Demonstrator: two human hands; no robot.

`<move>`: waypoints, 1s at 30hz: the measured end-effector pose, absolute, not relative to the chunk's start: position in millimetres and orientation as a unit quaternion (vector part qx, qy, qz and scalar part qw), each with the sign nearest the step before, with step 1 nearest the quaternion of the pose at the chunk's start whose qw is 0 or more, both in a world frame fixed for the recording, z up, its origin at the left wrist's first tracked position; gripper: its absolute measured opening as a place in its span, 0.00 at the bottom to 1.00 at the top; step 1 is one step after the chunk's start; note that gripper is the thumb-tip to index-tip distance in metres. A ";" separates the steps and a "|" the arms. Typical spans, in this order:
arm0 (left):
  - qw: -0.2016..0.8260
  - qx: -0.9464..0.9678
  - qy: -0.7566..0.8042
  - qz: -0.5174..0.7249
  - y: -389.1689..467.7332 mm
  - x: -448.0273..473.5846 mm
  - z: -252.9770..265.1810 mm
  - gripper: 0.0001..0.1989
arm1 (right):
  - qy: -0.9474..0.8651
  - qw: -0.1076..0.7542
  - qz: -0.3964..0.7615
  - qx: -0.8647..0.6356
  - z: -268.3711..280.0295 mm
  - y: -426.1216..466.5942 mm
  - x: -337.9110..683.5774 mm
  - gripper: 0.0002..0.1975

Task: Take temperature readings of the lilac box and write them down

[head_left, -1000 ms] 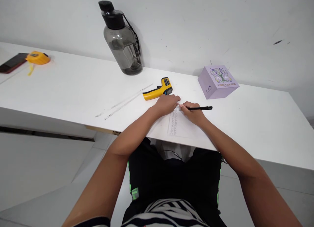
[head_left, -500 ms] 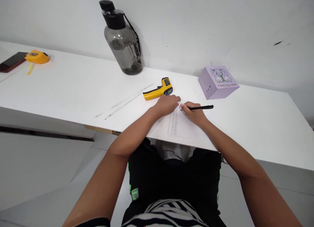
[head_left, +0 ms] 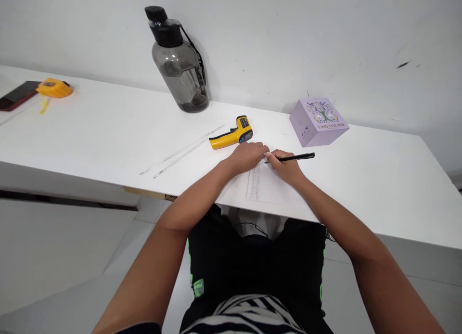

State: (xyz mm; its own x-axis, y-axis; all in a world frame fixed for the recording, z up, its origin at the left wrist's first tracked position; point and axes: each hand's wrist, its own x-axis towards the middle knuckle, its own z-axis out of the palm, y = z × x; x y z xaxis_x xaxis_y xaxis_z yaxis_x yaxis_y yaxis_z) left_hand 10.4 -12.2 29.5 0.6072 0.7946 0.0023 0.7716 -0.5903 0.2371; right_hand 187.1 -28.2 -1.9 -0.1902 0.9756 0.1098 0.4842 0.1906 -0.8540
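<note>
A sheet of paper [head_left: 272, 187] with columns of small handwriting lies on the table in front of me. My right hand [head_left: 287, 168] is closed around a black pen [head_left: 298, 157], its tip down by the upper part of the sheet. Across the top left of the sheet rests my left hand [head_left: 249, 157], palm down, its fingers stretched towards the right hand and close to that thumb. The undersides of the left fingers are hidden. Just beyond the left hand lies a yellow and black infrared thermometer gun [head_left: 231, 135].
A large grey water bottle [head_left: 180, 74] stands against the wall. A lilac tea box [head_left: 317, 122] sits at the back right. At the far left are a yellow tape measure [head_left: 55, 87] and a dark phone-like slab [head_left: 18, 96]. The white table's [head_left: 108, 132] front edge runs before my lap.
My left fingers have shifted slightly right, closer to my right thumb. The pen stays in my right hand at nearly the same spot. The camera view has tilted a little.
</note>
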 end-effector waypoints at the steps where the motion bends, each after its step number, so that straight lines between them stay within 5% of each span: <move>1: 0.108 0.890 0.440 0.054 -12.2 10.6 29.5 0.15 | -0.689 0.350 0.350 -0.529 -2.2 -28.1 187.0 0.18; 15: 0.139 0.883 0.428 0.134 -6.8 8.4 18.4 0.14 | -0.712 0.351 0.355 -0.494 -9.8 -25.8 187.8 0.17; 20: 0.078 0.876 0.417 0.229 -0.5 1.5 19.9 0.14 | -0.706 0.370 0.356 -0.487 -6.9 -29.4 187.4 0.19; 25: -0.022 0.793 0.482 0.371 8.3 -20.8 34.1 0.20 | -0.751 0.347 0.292 -0.480 1.7 -34.4 192.0 0.17; 27: -0.006 0.780 0.527 0.339 9.8 -31.8 37.4 0.23 | -0.774 0.341 0.226 -0.483 1.4 -34.1 194.8 0.15; 30: 0.065 0.746 0.633 0.197 9.7 -45.8 38.9 0.41 | -0.796 0.327 0.124 -0.494 -4.6 -30.9 197.4 0.12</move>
State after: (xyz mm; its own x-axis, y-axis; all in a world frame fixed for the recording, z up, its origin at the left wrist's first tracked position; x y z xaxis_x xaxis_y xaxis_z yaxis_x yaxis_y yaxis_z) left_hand -45.8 9.7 38.9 0.1222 0.9696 0.2121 0.9185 -0.1915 0.3459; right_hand 197.4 -30.9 -4.6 -0.2987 0.8674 0.3979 0.7059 0.4814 -0.5195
